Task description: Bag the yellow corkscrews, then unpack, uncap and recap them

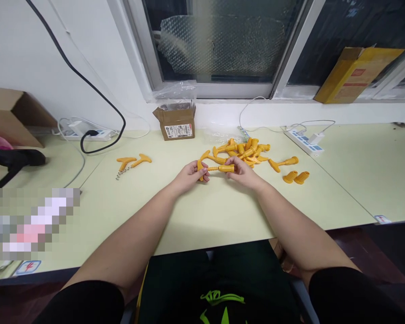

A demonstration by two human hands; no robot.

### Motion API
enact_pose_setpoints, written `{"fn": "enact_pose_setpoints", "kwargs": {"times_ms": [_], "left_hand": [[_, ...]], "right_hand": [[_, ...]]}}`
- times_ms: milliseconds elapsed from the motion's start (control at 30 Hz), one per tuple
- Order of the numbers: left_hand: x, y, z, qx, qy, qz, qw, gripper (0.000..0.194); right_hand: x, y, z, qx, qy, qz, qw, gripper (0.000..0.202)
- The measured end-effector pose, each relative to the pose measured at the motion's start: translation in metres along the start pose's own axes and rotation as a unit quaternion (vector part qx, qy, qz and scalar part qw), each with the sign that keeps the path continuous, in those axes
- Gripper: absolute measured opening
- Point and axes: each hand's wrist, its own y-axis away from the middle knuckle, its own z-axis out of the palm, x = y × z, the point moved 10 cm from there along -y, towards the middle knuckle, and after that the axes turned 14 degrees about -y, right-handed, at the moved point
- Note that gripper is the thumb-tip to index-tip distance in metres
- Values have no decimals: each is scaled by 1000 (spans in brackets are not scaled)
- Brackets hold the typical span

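Observation:
A yellow corkscrew (212,168) is held level between both hands, just above the table's middle. Its T-shaped handle is gripped by my left hand (190,176), fingers closed round it. At the other end, the fingers of my right hand (243,172) are closed on the ribbed sleeve (226,168). Right behind the hands lies a pile of yellow corkscrews (248,150). Off to the left, two corkscrews without sleeves (126,163) lie with a metal spiral showing. Two loose sleeves (296,177) stand right of my right hand, near another corkscrew (283,163).
Against the wall stands a small cardboard box (177,122) with plastic wrap. Power strips lie at the back left (92,134) and back right (304,140), with cables. A black cable (84,78) hangs at left. A yellow carton (354,74) leans on the window.

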Motion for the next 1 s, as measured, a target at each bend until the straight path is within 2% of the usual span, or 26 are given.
{"fn": "enact_pose_setpoints", "kwargs": {"times_ms": [100, 167, 233, 333, 433, 500, 533, 600, 700, 867, 1000], "left_hand": [[2, -1, -6, 21, -9, -2, 1000, 50], [3, -2, -23, 75, -23, -11, 997, 46], [3, -1, -54, 158, -34, -25, 987, 40], [-4, 11, -116, 292, -51, -63, 953, 30], [-9, 41, -182, 430, -138, -118, 885, 23], [-1, 61, -211, 483, -249, -134, 829, 24], [2, 66, -218, 482, -301, -146, 810, 25], [1, 70, -222, 449, -385, -173, 788, 24], [-7, 64, -215, 381, -458, -209, 775, 27], [-17, 52, -206, 314, -524, -237, 756, 36], [-21, 51, -206, 288, -545, -265, 742, 44]], "right_hand": [[4, 2, -4, 15, -13, 16, 1000, 31], [5, 3, -13, 41, -22, 23, 999, 31], [4, 4, -26, 79, -32, 22, 996, 35], [2, 5, -39, 109, -16, 16, 994, 40], [0, 6, -46, 123, 5, 8, 992, 36], [-1, 7, -49, 127, 2, 1, 992, 38], [-1, 8, -50, 126, 4, -1, 992, 44], [-2, 10, -52, 127, 22, 3, 992, 49], [-2, 14, -59, 138, 70, 22, 988, 39], [-3, 26, -79, 157, 163, 74, 971, 18], [2, 43, -107, 191, 224, 125, 947, 15]]}}
